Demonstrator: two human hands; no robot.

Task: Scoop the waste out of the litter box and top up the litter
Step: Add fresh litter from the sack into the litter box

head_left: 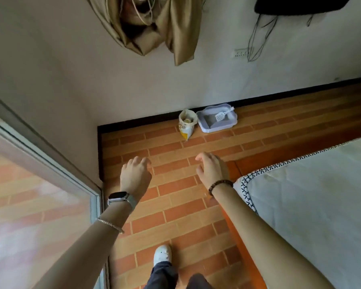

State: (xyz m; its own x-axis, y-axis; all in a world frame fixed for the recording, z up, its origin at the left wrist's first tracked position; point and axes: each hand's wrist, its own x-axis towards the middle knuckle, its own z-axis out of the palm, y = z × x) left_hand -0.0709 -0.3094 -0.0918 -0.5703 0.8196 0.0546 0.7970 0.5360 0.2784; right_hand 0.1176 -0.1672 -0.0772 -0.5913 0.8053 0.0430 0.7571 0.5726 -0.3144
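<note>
- Floor [181, 207] is brick-pattern tile in orange and tan. It meets a plain pale wall [123, 88] along a dark skirting [279, 94].
- A gold curtain [175, 32] hangs bunched up high on the wall. A socket strip [240, 53] sits to its right with thin dark cables [255, 38] drooping past it.
- Left edge is a glass sliding door [29, 195] reflecting the tiles. On the right is a mattress [311, 195] in a white sheet with dark cross-stitch trim.
- The litter box [205, 127], pale lilac, sits on the floor against the skirting, well ahead of both hands. It has grey litter inside.
- A white slotted scoop [221, 116] lies in the box, handle propped on the back rim.
- The litter bag [187, 127], yellow and white with its top open, stands just left of the box. I cannot tell if they touch.
- My left hand [136, 174] is out in front, palm down, fingers loosely curled, holding nothing. It has a smartwatch [118, 198] on the wrist and a thin bracelet [109, 225] up the forearm.
- My right hand [212, 168] is the same, with relaxed drooping fingers and nothing in it. It has a bead bracelet [220, 185] at the wrist.
- Both hands are over bare tile, well short of the box and bag.
- One white shoe [162, 254] and dark trouser legs show at the bottom.
</note>
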